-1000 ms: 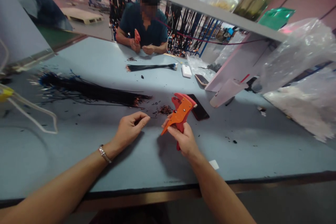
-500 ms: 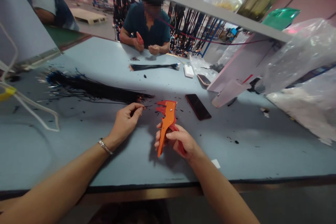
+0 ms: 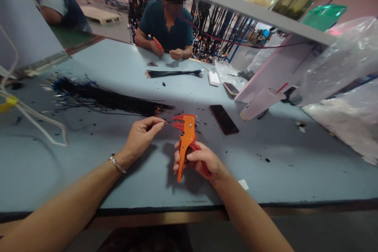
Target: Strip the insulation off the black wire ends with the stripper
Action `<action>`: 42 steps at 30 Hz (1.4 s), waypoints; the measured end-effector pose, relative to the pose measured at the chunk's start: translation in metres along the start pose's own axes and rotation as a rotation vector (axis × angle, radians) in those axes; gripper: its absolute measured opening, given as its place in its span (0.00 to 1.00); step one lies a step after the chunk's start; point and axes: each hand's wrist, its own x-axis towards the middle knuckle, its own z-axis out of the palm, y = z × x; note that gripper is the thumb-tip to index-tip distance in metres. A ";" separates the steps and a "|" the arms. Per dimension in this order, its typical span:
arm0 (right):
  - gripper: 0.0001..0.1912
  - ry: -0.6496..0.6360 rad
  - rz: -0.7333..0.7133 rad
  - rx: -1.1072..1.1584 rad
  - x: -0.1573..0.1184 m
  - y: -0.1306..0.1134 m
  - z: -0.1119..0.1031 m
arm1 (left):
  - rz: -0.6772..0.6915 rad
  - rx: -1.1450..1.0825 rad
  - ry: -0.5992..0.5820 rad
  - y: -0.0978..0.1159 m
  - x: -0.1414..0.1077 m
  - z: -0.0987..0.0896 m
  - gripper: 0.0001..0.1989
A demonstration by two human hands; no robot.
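Note:
My left hand (image 3: 144, 134) pinches a thin black wire (image 3: 169, 121) between thumb and forefinger. The wire's end reaches the jaws of an orange and red wire stripper (image 3: 188, 130). My right hand (image 3: 201, 159) is wrapped round the stripper's handles, holding its jaws toward the left. Whether the wire sits inside the jaws or just in front of them is too small to tell. Behind my left hand lies a thick bundle of black wires (image 3: 109, 98), with blue and bare metal ends at the left and coppery ends at the right.
A dark phone (image 3: 224, 119) lies right of the stripper. Across the table (image 3: 118, 181) a co-worker (image 3: 167, 27) holds a red tool, behind a smaller wire bundle (image 3: 174, 73). A bent white cable (image 3: 56, 122) is at left. Plastic bags (image 3: 339, 71) crowd the right. Black scraps are scattered about.
My left hand has moved slightly right with the wire, and the stripper has shifted a little left, so the wire end and the jaws now meet or nearly meet.

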 end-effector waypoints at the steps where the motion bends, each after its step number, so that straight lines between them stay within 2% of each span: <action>1: 0.19 -0.004 -0.001 -0.002 0.000 -0.001 0.000 | 0.002 0.002 -0.007 0.000 0.000 0.000 0.13; 11: 0.18 -0.062 0.031 -0.080 -0.001 0.001 0.000 | -0.003 -0.019 -0.061 -0.001 -0.001 0.001 0.13; 23: 0.19 -0.039 0.020 -0.132 0.000 0.000 0.000 | 0.021 -0.001 -0.109 0.004 -0.003 0.001 0.14; 42: 0.18 0.018 -0.040 -0.219 -0.002 -0.003 0.007 | 0.039 -0.022 -0.090 0.002 -0.005 0.002 0.13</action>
